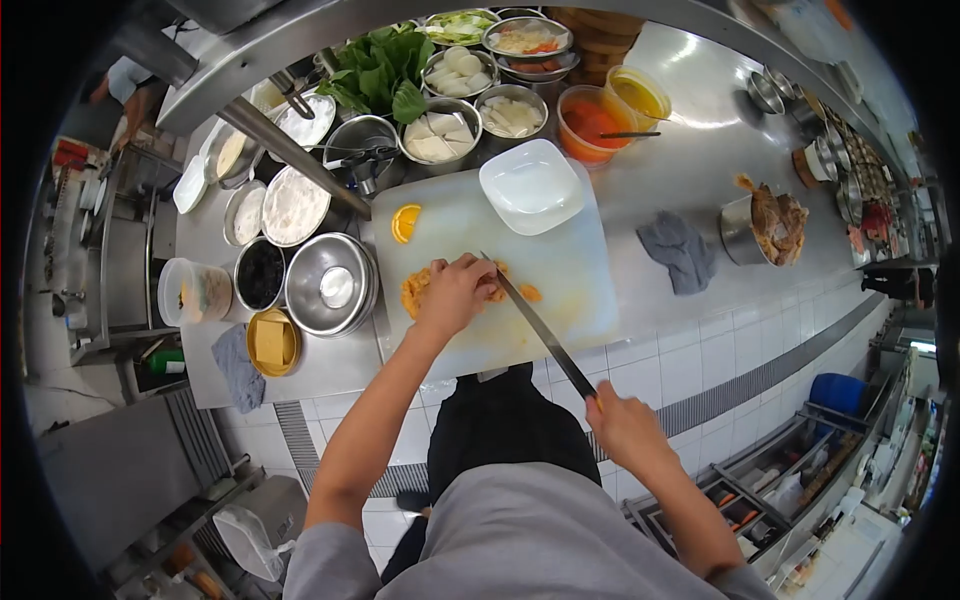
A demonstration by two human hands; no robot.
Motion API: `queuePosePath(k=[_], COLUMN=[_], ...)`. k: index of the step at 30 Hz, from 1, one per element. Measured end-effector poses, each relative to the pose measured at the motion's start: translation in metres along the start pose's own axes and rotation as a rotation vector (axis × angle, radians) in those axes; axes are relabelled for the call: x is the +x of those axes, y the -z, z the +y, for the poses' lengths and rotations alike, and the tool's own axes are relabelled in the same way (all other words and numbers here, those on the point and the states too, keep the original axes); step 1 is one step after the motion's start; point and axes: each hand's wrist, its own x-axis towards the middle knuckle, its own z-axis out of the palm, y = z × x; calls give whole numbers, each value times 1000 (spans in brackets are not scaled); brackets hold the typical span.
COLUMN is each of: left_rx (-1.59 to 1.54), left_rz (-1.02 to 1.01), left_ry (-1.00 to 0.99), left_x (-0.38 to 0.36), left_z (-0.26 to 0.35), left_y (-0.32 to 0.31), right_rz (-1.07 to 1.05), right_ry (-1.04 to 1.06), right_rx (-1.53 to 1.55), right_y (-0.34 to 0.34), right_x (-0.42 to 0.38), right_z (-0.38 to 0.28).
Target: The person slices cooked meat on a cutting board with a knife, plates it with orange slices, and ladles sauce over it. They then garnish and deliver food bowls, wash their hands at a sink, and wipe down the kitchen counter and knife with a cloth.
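Observation:
My right hand is wrapped round the handle of a long kitchen knife. The blade slants up and left across a white cutting board, its tip close to my left fingertips. With curled fingers, my left hand presses on orange-brown chopped food, whose exact kind I cannot make out. Part of that food is hidden under the hand. A cut orange wedge lies on the board above my left hand. At the board's far edge sits a white square dish.
Stacked metal bowls and a bowl of white powder stand left. Behind the board are leafy greens, a bowl of white slices and a tub of red liquid. A grey cloth and a pot of meat are right.

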Motion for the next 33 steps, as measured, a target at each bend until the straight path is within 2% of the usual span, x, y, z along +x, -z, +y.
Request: queuePosePath(k=[2,4,8,11,14,16,18,20,21,23,24,26,33], left_rx=[-53,-78,-70,59,92,32,-29,-88,-89,-93,-94,-289,-315], left_rz=[38,-1,30,-66,43,16,-7,131,125,86,83,-50,-39], left_ry=[-51,-26,-29,29,-12,39,89,54,54,-132,-137,17,-1], left_x=[-4,-10,-14,-18,-26,-23,-18,-11,-6,13,20,32,35], left_z=[-4,-4,-4,5,9,16,20,21,19,8,5,2,2], left_y=[-5,-7,-7,4,7,12,13,11,9,4,2,-2,-6], right_rz=[-63,152,153,136,100,89,108,126,147,170,168,171,142], right_ry=[-38,56,-32,21,37,-15,-55,-100,-94,-92,-97,-105,-152], right_rx=[-3,126,59,63,98,150,143,137,122,110,94,76,-63], right_y=[-20,-75,-85,-82,-74,-63,-56,-53,-53,-53,-53,-53,-39], right_x=[10,60,78,60,26,0,-15,-17,-13,-6,-3,1,3], right_z=[1,0,-10,16,36,42,40,37,31,19,13,7,-17])
